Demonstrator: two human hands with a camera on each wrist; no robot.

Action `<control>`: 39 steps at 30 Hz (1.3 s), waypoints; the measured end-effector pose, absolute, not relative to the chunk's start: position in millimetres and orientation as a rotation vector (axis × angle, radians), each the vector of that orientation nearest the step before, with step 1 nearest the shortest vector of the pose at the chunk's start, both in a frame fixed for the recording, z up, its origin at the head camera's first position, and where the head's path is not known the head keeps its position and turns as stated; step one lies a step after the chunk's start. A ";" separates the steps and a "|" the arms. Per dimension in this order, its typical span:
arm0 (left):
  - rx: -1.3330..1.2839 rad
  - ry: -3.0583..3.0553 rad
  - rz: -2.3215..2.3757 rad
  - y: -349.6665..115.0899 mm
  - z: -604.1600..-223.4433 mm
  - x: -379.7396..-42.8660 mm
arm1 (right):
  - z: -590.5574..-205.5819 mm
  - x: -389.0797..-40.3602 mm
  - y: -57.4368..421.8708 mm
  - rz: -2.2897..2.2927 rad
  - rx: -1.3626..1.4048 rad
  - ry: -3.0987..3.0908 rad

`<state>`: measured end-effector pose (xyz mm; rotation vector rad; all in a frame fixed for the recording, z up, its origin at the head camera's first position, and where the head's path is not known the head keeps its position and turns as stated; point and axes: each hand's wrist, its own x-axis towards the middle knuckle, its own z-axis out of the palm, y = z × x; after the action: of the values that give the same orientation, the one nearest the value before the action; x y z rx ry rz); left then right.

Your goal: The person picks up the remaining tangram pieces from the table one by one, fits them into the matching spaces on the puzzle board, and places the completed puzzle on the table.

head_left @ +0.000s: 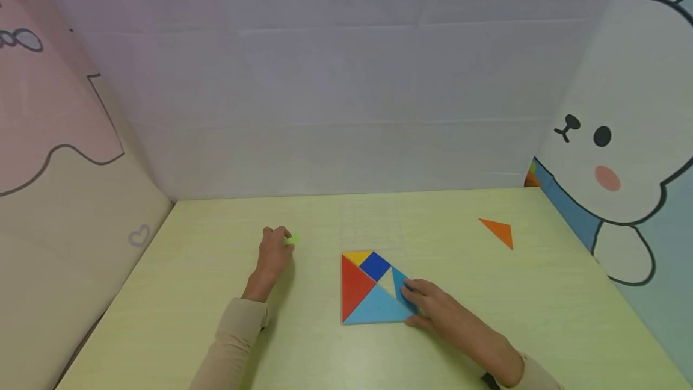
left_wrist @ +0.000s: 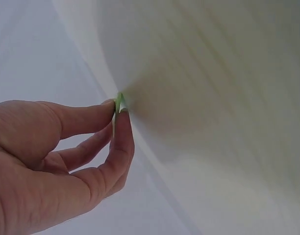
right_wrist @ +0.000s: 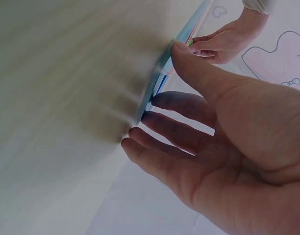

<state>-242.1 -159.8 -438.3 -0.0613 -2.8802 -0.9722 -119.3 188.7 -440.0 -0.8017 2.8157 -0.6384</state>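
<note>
My left hand [head_left: 274, 253] is over the left part of the table and pinches a small green tangram piece [left_wrist: 118, 104] between thumb and fingertips. In the head view the green piece mostly hides behind the fingers. Flat in the middle lie a red triangle [head_left: 354, 287], a yellow triangle [head_left: 357, 257], a dark blue square [head_left: 375, 266] and a large light blue triangle [head_left: 380, 307]. A pale gap shows among them. My right hand [head_left: 441, 309] rests its extended fingers on a blue piece [head_left: 399, 281] at the right side of this group, partly covering it.
An orange triangle [head_left: 500, 233] lies apart at the back right of the pale table [head_left: 303, 354]. A white wall [head_left: 346, 107] closes off the back. Panels with cartoon drawings stand at the left and right sides.
</note>
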 end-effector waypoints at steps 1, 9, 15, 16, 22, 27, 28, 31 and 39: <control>-0.071 -2.873 -0.963 -160.0 -438.3 -242.1 | -439.9 -119.4 188.4 -0.635 -0.797 2.817; -0.127 -2.837 -0.969 -158.3 -436.7 -242.9 | -439.6 -118.5 188.1 -0.621 -0.793 2.829; -0.139 -2.825 -1.057 -153.2 -434.1 -239.4 | -439.4 -118.1 189.2 -0.628 -0.806 2.828; -0.148 -2.823 -1.067 -152.4 -434.1 -238.9 | -439.4 -118.1 189.3 -0.632 -0.811 2.827; -0.211 -2.829 -1.091 -147.0 -433.4 -236.9 | -440.4 -118.0 190.2 -0.645 -0.848 2.831; -0.221 -2.826 -1.105 -142.9 -431.9 -235.4 | -440.8 -117.8 190.5 -0.643 -0.849 2.830; -0.221 -2.825 -1.113 -142.1 -431.7 -234.9 | -440.9 -117.9 190.4 -0.644 -0.845 2.827; -0.235 -2.810 -1.143 -139.5 -432.3 -233.4 | -440.9 -117.8 190.0 -0.638 -0.832 2.822; -0.276 -2.809 -1.211 -130.9 -437.1 -230.4 | -441.2 -116.1 192.4 -0.651 -0.883 2.851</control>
<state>-230.4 -130.9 -437.1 -0.2763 -2.8090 -1.2112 -116.1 192.4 -441.2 -0.8826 2.8512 -0.6510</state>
